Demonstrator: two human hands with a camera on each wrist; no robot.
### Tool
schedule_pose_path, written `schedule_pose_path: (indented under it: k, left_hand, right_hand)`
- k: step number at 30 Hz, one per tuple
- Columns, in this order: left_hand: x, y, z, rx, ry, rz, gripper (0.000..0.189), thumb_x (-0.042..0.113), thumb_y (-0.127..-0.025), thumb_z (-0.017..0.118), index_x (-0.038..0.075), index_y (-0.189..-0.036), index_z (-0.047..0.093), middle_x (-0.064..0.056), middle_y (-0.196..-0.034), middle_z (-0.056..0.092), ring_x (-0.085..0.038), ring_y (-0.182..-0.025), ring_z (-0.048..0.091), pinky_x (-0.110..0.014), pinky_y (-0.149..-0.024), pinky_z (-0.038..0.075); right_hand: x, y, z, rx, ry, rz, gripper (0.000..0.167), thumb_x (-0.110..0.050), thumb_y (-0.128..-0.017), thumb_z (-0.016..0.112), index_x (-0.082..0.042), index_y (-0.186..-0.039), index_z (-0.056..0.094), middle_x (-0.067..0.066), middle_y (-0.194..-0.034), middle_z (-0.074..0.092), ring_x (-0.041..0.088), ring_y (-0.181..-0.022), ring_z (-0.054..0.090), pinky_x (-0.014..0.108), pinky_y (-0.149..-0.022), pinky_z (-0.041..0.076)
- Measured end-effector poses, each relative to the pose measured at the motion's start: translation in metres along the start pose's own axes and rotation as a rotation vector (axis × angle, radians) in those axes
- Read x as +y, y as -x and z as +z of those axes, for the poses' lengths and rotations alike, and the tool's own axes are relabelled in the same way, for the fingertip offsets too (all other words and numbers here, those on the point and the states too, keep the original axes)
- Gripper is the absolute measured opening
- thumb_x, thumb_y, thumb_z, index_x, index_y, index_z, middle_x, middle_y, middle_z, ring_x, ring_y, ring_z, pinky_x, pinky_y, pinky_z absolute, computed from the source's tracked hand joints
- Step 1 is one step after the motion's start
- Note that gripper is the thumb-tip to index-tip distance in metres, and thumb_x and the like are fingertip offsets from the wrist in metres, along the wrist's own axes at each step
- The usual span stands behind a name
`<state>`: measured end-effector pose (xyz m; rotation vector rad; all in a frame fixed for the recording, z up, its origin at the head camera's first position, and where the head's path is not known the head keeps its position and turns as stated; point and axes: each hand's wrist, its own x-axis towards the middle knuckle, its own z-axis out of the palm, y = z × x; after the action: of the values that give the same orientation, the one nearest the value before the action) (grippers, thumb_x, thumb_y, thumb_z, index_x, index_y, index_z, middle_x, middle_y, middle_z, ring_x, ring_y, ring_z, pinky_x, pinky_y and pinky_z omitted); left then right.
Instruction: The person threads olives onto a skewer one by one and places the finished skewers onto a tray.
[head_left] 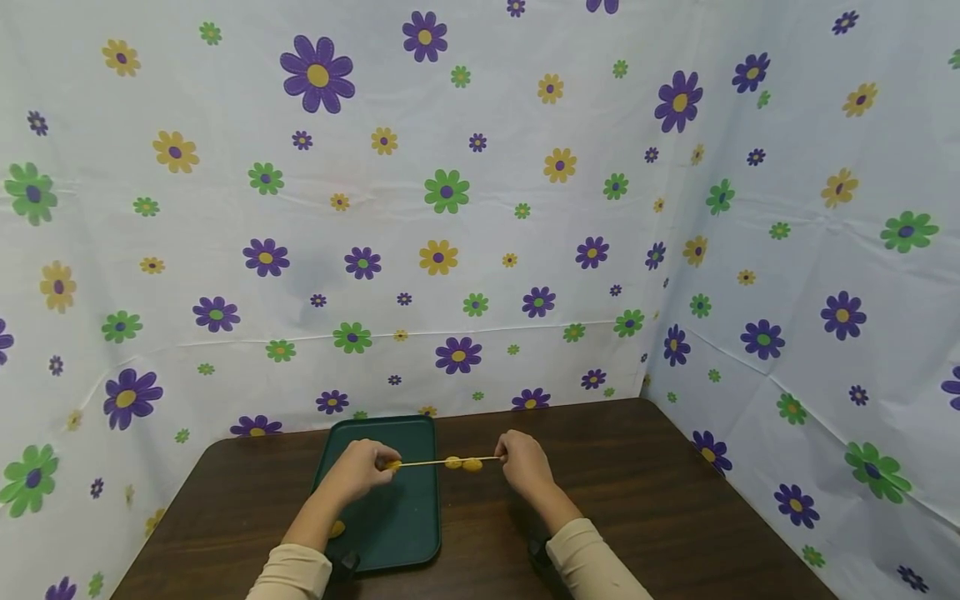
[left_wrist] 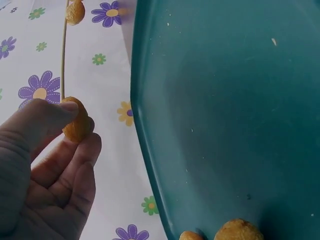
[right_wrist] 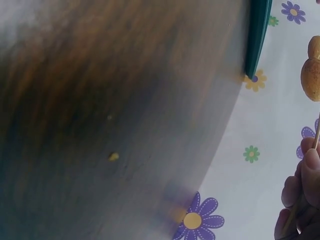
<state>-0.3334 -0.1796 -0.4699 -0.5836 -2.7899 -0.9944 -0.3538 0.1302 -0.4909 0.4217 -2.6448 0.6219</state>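
Held level over the tray's right side and the table is a thin wooden skewer (head_left: 427, 462). My right hand (head_left: 525, 468) grips its right end; in the right wrist view that hand (right_wrist: 306, 182) shows only at the edge. Two golden-brown food balls (head_left: 471, 465) sit side by side on the stick, nearer the right hand. At the left end, my left hand (head_left: 356, 468) pinches another golden-brown food ball (left_wrist: 76, 122) between thumb and fingers, against the skewer. Whether the tip has pierced right through this ball is hidden by the thumb.
A dark green tray (head_left: 405, 525) lies on the brown wooden table (head_left: 615, 492), under the left hand. More food balls (left_wrist: 239, 231) rest near the tray's edge, along with crumbs. A small yellow crumb (right_wrist: 114, 156) is on the table. Flowered white cloth (head_left: 495, 275) hangs behind and to the right.
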Motion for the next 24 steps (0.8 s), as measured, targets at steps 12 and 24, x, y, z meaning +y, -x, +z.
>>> schedule_pose_path:
  k: [12,24]
  left_hand:
    - [-0.0056,-0.0009,0.0009,-0.059,0.018,0.049,0.017,-0.005,-0.083,0.076,-0.001,-0.099,0.077,-0.005,-0.088,0.073,-0.016,-0.076,0.066,-0.034,-0.068,0.059]
    - [-0.0065,-0.0001,0.0021,-0.072,0.014,0.065,0.015,-0.005,-0.083,0.075,-0.001,-0.097,0.078,-0.002,-0.082,0.071,-0.014,-0.072,0.063,-0.031,-0.065,0.056]
  right_hand:
    - [-0.0052,0.0015,0.0008,0.007,0.026,-0.018,0.024,0.012,-0.079,0.073,-0.011,-0.075,0.067,-0.005,-0.074,0.057,0.014,-0.067,0.056,0.039,-0.072,0.053]
    - [-0.0086,0.0021,0.0012,-0.004,0.063,-0.037,0.026,0.013,-0.078,0.074,-0.011,-0.075,0.065,-0.005,-0.074,0.056,0.014,-0.068,0.056,0.041,-0.08,0.052]
